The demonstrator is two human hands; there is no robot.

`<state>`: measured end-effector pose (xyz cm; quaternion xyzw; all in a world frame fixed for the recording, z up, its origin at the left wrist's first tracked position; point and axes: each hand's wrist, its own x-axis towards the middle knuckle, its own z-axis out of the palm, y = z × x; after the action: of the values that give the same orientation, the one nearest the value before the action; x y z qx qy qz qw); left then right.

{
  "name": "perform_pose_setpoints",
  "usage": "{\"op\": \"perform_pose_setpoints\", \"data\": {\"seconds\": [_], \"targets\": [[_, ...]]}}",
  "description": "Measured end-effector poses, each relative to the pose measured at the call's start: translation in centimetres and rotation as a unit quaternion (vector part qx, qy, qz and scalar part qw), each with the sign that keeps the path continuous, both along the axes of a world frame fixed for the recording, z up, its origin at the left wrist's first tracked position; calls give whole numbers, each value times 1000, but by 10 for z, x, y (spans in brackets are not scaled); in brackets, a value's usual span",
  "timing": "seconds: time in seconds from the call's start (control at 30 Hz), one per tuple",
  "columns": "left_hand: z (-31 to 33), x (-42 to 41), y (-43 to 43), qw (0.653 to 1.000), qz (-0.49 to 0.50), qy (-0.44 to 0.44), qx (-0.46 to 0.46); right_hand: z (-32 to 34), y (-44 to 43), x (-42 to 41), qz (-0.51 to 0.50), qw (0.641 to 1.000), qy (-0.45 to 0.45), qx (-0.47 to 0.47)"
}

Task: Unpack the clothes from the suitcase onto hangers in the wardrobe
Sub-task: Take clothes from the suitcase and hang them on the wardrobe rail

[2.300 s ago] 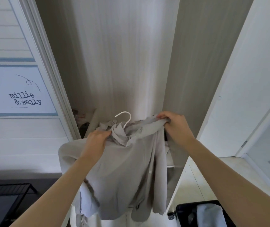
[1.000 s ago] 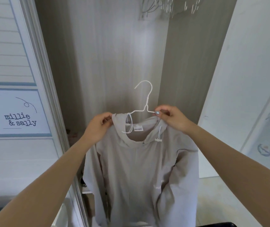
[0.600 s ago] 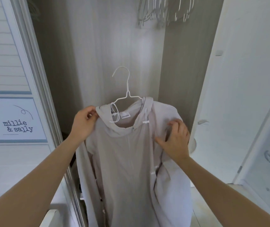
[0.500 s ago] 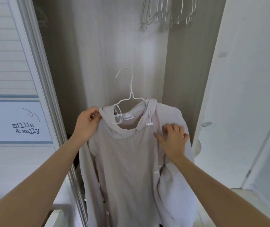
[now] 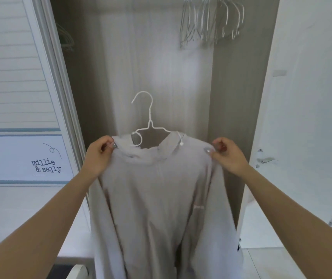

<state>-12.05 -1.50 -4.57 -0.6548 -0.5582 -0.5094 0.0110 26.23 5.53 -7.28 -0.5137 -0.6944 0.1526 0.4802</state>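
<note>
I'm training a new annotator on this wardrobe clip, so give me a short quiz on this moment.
1. True or false: the hook of the white hanger is free, below the spare hangers.
2. The left hand and right hand pinch the grey garment at its: A cuffs, B shoulders, C hem?
3. What does the sign on the left panel read?
Key: 1 true; 2 B; 3 millie & sally.

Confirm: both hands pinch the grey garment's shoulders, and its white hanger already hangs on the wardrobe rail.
No: the head view shows the white hanger hooked on nothing, below the empty hangers. Left hand and right hand pinch the grey garment by its shoulders.
</note>
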Motion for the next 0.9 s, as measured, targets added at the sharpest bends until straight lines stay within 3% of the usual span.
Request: {"op": "perform_pose_setpoints", "data": {"seconds": [0.27,0.4,0.5,0.6,0.77,0.9], "targets": [[4,18,19,999,-40,-18,-2,26,-21,-17,224,963,-50,-143],[1,14,40,998,-2,-57,-7,38,-32,-27,302,917,87,-244],[5,25,48,999,2,-31,-41,50,-25,-44,271,917,183,-229],[12,42,56,994,-93,21,-61,65,-12,-67,221,933,205,-196],[11,32,95,976,-89,-44,-196,103,25,-111,182,949,211,-147],[26,0,127,976,-81,-60,-193,149,59,-153,187,955,214,-89]]}}
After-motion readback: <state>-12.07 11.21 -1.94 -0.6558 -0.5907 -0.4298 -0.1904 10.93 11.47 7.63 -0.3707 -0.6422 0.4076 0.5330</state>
